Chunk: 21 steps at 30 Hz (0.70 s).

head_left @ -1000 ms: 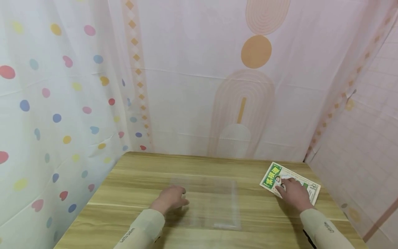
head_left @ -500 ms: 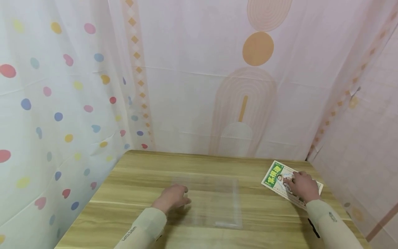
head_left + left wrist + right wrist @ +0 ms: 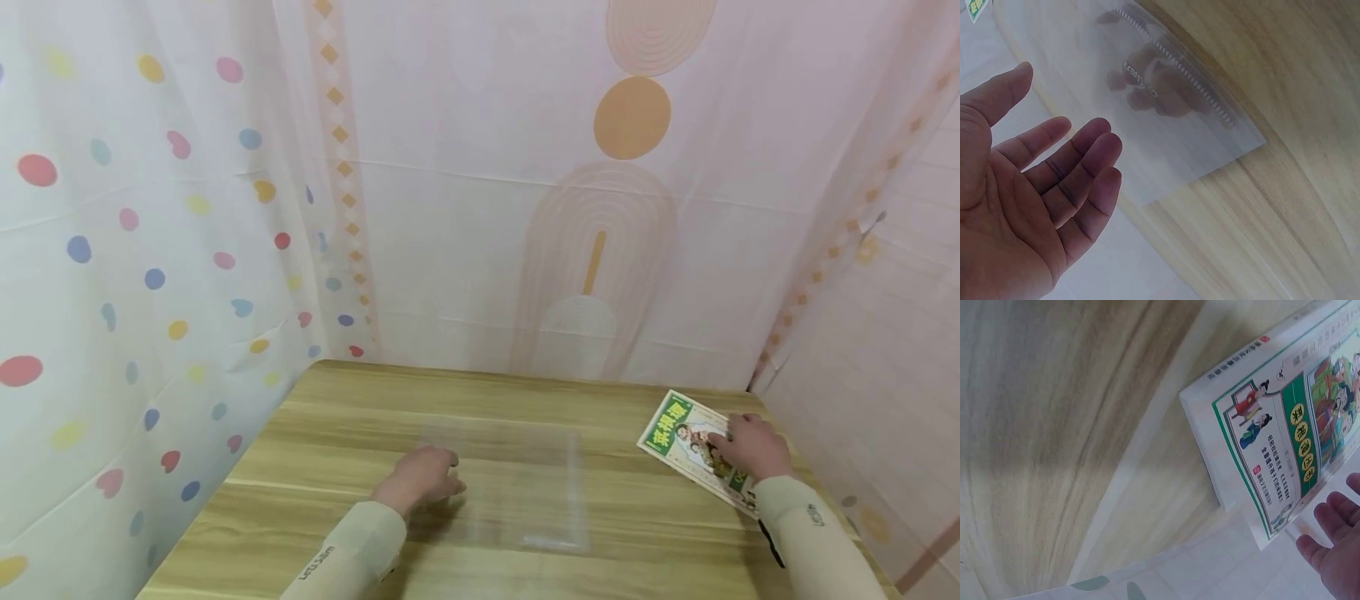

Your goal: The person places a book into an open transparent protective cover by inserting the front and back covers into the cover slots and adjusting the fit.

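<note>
A clear flat plastic pouch (image 3: 525,479) lies on the wooden table; a ridged strip shows near its edge in the left wrist view. Beside its left part hovers my left hand (image 3: 423,477), palm visible and fingers loosely bent, with nothing in them (image 3: 1054,187). At the right, a book with a green and white illustrated cover (image 3: 693,446) lies at a slant. My right hand (image 3: 759,447) is over its right edge, hiding part of the cover. The right wrist view has the fingers (image 3: 1335,519) relaxed beside the book, not curled round it; whether they touch it I cannot tell.
The wooden table (image 3: 360,408) has its back edge against a pale curtain (image 3: 450,250). A curtain with coloured dots (image 3: 112,292) hangs at the left, and a pale patterned one (image 3: 900,350) closes off the right side.
My right hand has slid right across the book, from the cover's middle to its right edge, uncovering more of the picture. The left hand and the plastic pouch stay about where they were.
</note>
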Available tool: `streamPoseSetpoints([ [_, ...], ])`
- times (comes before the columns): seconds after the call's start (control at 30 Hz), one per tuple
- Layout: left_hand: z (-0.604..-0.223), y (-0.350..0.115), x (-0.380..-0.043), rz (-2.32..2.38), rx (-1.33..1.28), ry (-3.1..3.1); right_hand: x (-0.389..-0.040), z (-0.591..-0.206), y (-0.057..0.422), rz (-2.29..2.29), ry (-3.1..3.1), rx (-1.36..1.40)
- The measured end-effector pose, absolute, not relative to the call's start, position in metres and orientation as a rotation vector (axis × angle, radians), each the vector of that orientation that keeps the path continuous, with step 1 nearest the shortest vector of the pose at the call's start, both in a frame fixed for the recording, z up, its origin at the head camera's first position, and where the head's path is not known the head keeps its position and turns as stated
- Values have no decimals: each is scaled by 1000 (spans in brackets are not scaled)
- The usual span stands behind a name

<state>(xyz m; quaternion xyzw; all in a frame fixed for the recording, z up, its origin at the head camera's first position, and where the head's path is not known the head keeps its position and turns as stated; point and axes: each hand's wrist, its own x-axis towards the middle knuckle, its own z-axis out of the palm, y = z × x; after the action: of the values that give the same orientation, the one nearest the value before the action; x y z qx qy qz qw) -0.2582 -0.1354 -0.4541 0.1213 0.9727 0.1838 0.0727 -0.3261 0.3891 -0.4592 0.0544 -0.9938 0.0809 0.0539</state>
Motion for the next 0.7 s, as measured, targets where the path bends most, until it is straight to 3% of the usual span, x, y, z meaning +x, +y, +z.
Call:
streamPoseSetpoints([
  [0.7, -461, -135, -255, 560, 348, 2912, -331, -475, 394, 401, -3231, 131],
])
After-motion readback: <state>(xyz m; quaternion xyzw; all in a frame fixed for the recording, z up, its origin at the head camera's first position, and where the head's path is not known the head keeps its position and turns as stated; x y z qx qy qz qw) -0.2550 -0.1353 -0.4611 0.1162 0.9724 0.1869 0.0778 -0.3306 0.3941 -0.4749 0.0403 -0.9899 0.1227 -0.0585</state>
